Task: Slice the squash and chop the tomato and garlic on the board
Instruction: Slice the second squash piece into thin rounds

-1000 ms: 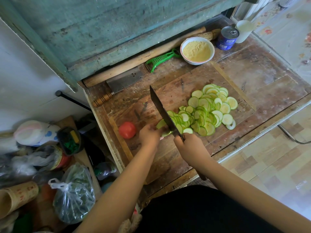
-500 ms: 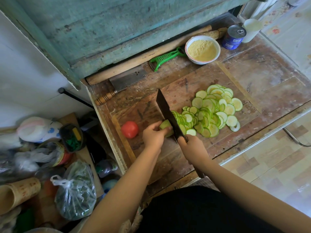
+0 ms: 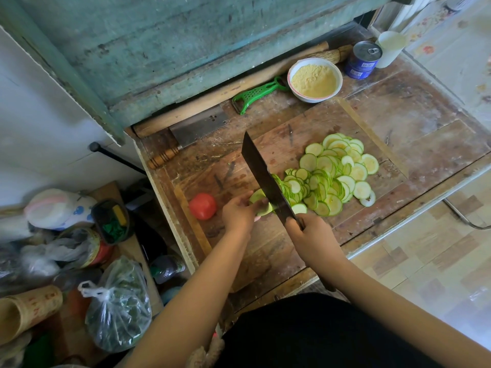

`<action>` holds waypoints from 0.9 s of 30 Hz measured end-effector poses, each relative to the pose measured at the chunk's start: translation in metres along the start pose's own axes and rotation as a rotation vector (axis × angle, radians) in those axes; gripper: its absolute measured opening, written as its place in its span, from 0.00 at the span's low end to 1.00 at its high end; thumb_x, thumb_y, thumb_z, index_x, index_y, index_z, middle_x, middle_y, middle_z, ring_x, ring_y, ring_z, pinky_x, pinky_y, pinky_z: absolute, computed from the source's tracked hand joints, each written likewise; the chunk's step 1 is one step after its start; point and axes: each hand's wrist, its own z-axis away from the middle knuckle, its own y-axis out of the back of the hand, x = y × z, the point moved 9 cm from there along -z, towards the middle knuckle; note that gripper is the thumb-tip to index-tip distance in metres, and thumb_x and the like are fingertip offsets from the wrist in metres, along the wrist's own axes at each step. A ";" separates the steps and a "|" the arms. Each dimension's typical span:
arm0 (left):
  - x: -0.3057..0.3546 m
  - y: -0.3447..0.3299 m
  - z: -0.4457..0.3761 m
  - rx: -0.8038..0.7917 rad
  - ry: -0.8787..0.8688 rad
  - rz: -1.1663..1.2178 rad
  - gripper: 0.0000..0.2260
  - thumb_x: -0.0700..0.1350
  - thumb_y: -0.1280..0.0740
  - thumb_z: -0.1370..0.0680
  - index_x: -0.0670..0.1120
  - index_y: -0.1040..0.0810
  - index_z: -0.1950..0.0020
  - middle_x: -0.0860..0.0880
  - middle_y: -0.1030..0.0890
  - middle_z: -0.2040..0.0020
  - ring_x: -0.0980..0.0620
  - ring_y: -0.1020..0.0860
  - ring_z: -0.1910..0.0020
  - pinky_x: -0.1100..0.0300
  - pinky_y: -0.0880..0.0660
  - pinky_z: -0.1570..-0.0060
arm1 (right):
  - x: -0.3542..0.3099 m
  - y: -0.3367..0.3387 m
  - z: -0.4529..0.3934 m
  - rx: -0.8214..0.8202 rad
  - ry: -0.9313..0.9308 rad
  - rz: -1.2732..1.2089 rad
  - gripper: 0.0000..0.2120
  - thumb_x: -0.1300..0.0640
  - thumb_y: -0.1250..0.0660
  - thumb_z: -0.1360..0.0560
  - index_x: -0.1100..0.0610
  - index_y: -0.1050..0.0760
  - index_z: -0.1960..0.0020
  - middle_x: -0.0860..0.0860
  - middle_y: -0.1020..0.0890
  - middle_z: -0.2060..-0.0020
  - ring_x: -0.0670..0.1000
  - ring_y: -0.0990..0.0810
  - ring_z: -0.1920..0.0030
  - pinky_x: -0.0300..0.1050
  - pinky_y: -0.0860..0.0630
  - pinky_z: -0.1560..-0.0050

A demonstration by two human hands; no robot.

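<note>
Since the last frame the squash stub (image 3: 261, 201) got shorter. Right hand (image 3: 309, 232) clenched the cleaver (image 3: 265, 179) handle; left hand (image 3: 239, 211) pinched the stub against the blade. Slices (image 3: 334, 173) beyond right hand. Tomato (image 3: 202, 206) left of left hand, uncut. Squash nearly finished.

Single view only, head-worn wide-angle camera. Looks forward and steeply down from above person's chest onto wooden table (image 3: 414, 107). Near range: both forearms enter from bottom edge, left hand (image 3: 237, 212) and right hand (image 3: 310, 232) close to frame centre. Cutting board (image 3: 300, 128) fills middle. Teal wall (image 3: 159, 43) across top, table's far side. Floor tiles (image 3: 425, 261) at lower right, cluttered lower shelf (image 3: 79, 261) at lower left. Straight edges bow toward frame borders. No second view, so no shared area.
</note>
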 end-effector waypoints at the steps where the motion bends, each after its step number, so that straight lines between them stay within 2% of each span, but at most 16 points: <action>1: 0.000 0.000 0.000 -0.002 0.000 -0.006 0.21 0.37 0.24 0.32 0.41 0.21 0.40 0.43 0.17 0.47 0.49 0.18 0.54 0.64 0.21 0.66 | 0.000 0.000 0.000 -0.001 -0.001 -0.001 0.17 0.56 0.41 0.24 0.58 0.42 0.69 0.51 0.39 0.75 0.47 0.43 0.75 0.39 0.47 0.75; 8: -0.001 0.000 -0.001 -0.004 0.000 -0.010 0.21 0.38 0.23 0.32 0.41 0.21 0.40 0.44 0.18 0.48 0.50 0.19 0.56 0.62 0.20 0.63 | -0.004 -0.002 0.000 -0.016 -0.012 0.010 0.18 0.56 0.41 0.23 0.58 0.42 0.69 0.50 0.39 0.76 0.48 0.42 0.75 0.44 0.44 0.72; 13: -0.003 0.001 -0.005 0.003 0.035 0.012 0.20 0.36 0.24 0.31 0.39 0.21 0.41 0.42 0.18 0.47 0.46 0.19 0.53 0.58 0.20 0.60 | -0.003 -0.009 -0.005 -0.044 -0.042 0.014 0.17 0.55 0.42 0.24 0.59 0.39 0.69 0.52 0.36 0.75 0.53 0.36 0.73 0.44 0.38 0.70; 20: -0.003 0.001 -0.008 0.011 0.019 -0.011 0.17 0.37 0.24 0.31 0.41 0.20 0.43 0.42 0.17 0.50 0.45 0.18 0.53 0.56 0.20 0.58 | -0.005 -0.012 -0.009 -0.046 -0.055 0.056 0.17 0.56 0.42 0.23 0.59 0.40 0.69 0.52 0.36 0.75 0.51 0.38 0.73 0.45 0.41 0.72; 22: -0.003 0.000 -0.008 0.011 0.001 -0.031 0.14 0.37 0.24 0.31 0.43 0.19 0.47 0.43 0.17 0.53 0.45 0.18 0.54 0.55 0.19 0.57 | -0.005 -0.014 -0.013 -0.063 -0.063 0.071 0.17 0.55 0.43 0.23 0.59 0.39 0.69 0.53 0.34 0.74 0.52 0.36 0.73 0.46 0.36 0.71; 24: -0.002 0.000 -0.007 0.013 -0.006 -0.037 0.14 0.37 0.24 0.31 0.45 0.20 0.47 0.45 0.18 0.55 0.46 0.18 0.55 0.55 0.19 0.57 | -0.004 -0.016 -0.017 -0.076 -0.088 0.066 0.17 0.53 0.43 0.23 0.59 0.37 0.68 0.54 0.32 0.74 0.55 0.32 0.72 0.50 0.27 0.69; 27: -0.002 0.000 -0.007 0.010 -0.018 -0.033 0.17 0.37 0.24 0.31 0.42 0.20 0.43 0.44 0.17 0.53 0.45 0.18 0.55 0.57 0.20 0.60 | -0.002 -0.021 -0.021 -0.084 -0.107 0.061 0.17 0.53 0.43 0.23 0.59 0.36 0.68 0.53 0.32 0.74 0.55 0.32 0.72 0.52 0.26 0.68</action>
